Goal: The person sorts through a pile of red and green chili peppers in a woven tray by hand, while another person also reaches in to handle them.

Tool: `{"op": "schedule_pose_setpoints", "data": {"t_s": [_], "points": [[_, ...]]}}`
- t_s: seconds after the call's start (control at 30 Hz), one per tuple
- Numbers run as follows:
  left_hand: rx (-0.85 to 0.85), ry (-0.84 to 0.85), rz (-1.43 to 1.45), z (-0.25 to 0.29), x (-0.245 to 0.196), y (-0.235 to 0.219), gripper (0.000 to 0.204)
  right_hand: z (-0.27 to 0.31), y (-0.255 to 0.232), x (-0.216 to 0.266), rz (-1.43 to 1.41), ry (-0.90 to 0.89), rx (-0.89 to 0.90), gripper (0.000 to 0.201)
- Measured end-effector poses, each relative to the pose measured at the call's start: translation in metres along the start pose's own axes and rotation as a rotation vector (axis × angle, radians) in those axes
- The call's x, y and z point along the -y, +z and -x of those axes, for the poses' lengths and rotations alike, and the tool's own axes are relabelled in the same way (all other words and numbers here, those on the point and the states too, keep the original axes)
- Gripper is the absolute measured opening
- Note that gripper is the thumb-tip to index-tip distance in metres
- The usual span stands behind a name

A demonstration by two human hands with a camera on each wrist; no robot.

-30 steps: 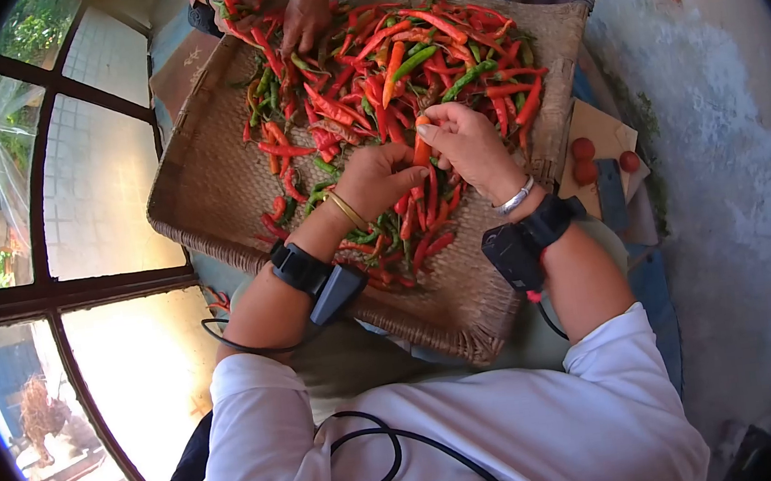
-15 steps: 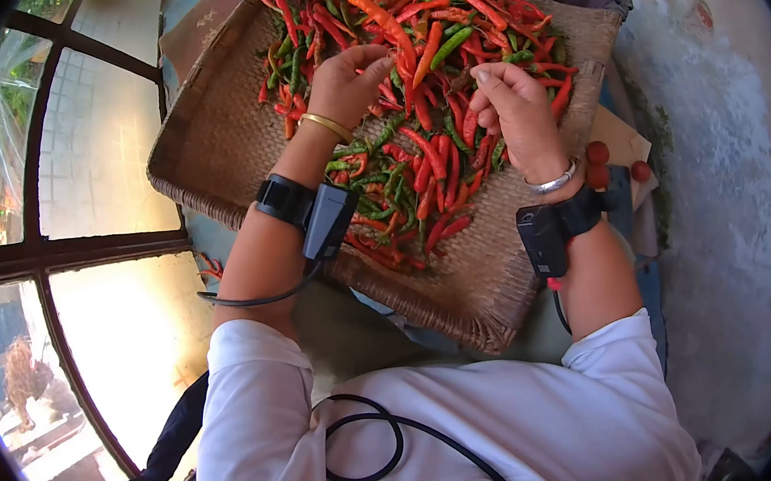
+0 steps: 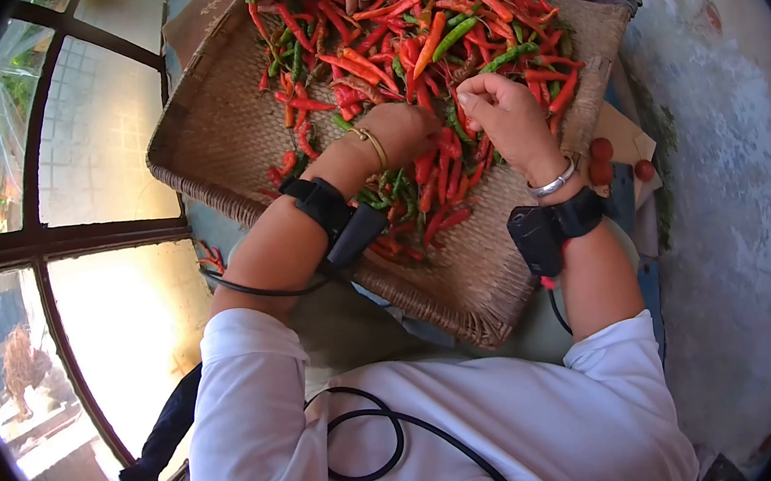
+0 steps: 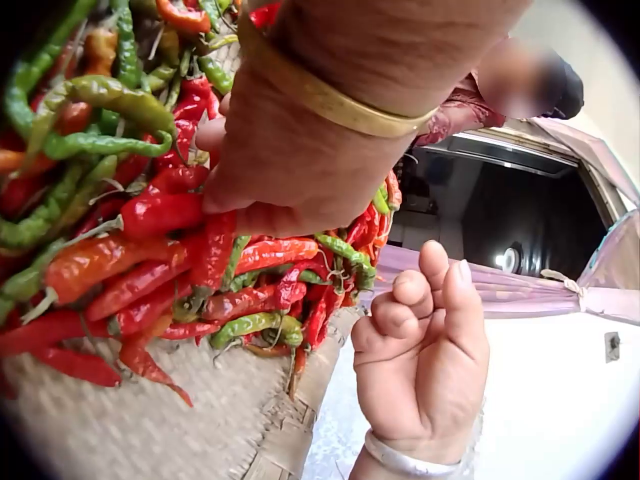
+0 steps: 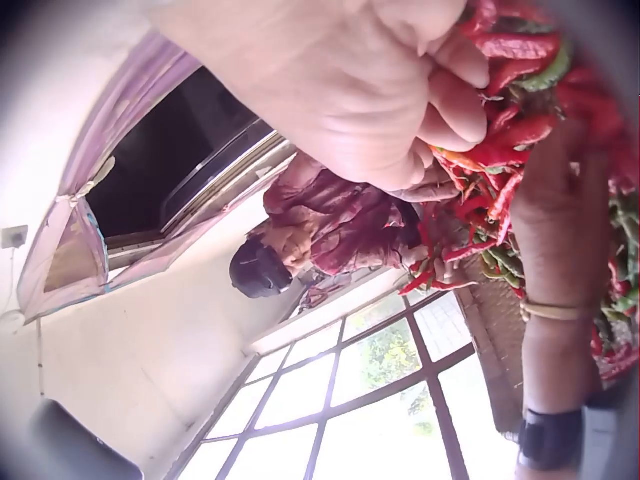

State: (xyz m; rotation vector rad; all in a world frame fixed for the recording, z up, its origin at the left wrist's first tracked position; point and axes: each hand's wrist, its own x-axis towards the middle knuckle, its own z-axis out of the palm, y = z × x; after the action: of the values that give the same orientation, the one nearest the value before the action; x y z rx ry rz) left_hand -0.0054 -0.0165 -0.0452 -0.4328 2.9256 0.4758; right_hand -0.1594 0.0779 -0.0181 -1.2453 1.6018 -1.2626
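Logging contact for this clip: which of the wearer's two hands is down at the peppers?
The left hand, wearing the gold bracelet; the right hand, wearing the silver bracelet, is raised off the peppers.

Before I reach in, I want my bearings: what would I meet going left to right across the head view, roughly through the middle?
Window → left hand → right hand → small round red things → pale, mottled surface.
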Motion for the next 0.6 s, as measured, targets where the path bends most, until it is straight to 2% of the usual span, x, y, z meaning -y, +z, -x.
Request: {"op": "schedule_pose_setpoints", "data": {"t_s": [0.03, 0.07, 0.1, 0.17, 0.2, 0.23, 0.27, 0.3, 0.33, 0.4, 0.47, 0.5, 0.53, 0.57, 0.6], "points": [[-0.136, 0.029, 0.085, 0.000, 0.004, -0.003, 0.019, 0.000, 0.000, -0.001, -0.002, -0.003, 0.000, 0.020], [-0.272, 0.058, 0.170, 0.001, 0.006, -0.005, 0.019, 0.001, -0.001, 0.000, 0.105, -0.084, -0.007, 0.021], [-0.273, 0.056, 0.168, 0.004, 0.005, -0.011, 0.019, 0.002, 0.000, 0.001, 0.213, -0.165, -0.014, 0.022], [-0.267, -0.125, 0.627, 0.009, 0.001, -0.023, 0.016, 0.003, 0.002, 0.002, 0.246, -0.227, -0.010, 0.022], [-0.269, -0.127, 0.626, 0.010, 0.000, -0.022, 0.016, 0.003, 0.002, 0.003, 0.279, -0.286, -0.008, 0.022], [-0.239, -0.138, 0.838, 0.011, 0.000, -0.021, 0.018, 0.003, 0.003, 0.004, 0.278, -0.287, -0.007, 0.022], [-0.207, -0.149, 1.052, 0.012, -0.002, -0.019, 0.020, 0.004, 0.002, 0.007, 0.140, -0.112, 0.034, 0.022], [-0.208, -0.151, 1.052, 0.013, -0.006, -0.021, 0.020, 0.004, 0.002, 0.010, 0.003, 0.063, 0.075, 0.021], [-0.207, -0.147, 1.135, 0.015, -0.011, -0.025, 0.020, 0.004, 0.002, 0.014, 0.003, 0.063, 0.076, 0.021], [-0.208, -0.144, 1.216, 0.019, -0.013, -0.029, 0.020, 0.004, 0.003, 0.021, -0.232, 0.166, 0.034, 0.021], [0.005, -0.250, 1.308, 0.024, -0.010, -0.032, 0.017, 0.003, 0.003, 0.021, -0.222, 0.173, 0.025, 0.020], [0.005, -0.251, 1.307, 0.026, -0.009, -0.032, 0.017, 0.004, 0.002, 0.023, -0.219, 0.210, 0.024, 0.021], [0.078, -0.264, 1.293, 0.027, -0.007, -0.033, 0.016, 0.004, 0.000, 0.023, -0.215, 0.247, 0.022, 0.022], [0.150, -0.277, 1.278, 0.028, -0.005, -0.034, 0.014, 0.003, -0.001, 0.020, -0.215, 0.247, 0.023, 0.022], [0.150, -0.278, 1.278, 0.029, -0.003, -0.036, 0.014, 0.003, -0.002, 0.016, -0.259, 0.228, -0.002, 0.024]]}}
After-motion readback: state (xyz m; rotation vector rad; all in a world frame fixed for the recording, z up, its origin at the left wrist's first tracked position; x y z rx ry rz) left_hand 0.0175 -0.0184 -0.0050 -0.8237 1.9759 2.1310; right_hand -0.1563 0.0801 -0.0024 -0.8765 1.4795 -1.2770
